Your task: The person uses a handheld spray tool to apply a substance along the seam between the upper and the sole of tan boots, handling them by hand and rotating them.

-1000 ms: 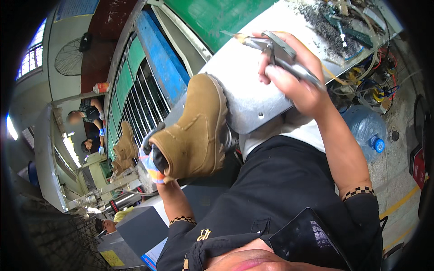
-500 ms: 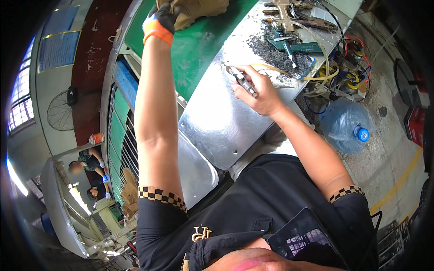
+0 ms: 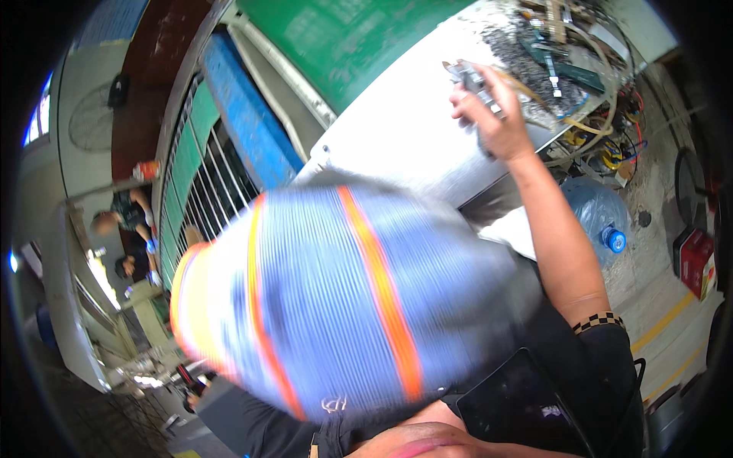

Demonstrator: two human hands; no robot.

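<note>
My right hand is closed around a slim grey metal hand tool over the pale metal worktop. The tool's tip points up and left, and a yellowish hose lies beside the hand. A large ribbed knit shape, blue-grey with orange bands, fills the lower middle very close and blurred by motion. It may be my left hand in its glove, but no separate fingers show. The shape hides most of my left arm and part of the worktop.
Dark scraps and green-handled tools lie beyond my right hand. A green surface borders the worktop. To the right stand a clear water bottle and a red box. Two people work at the far left.
My gloved left hand has left the tan bundle at the far end, and the ribbed shape now looms close. The view has shifted; my right hand keeps the tool and appears farther up and right.
</note>
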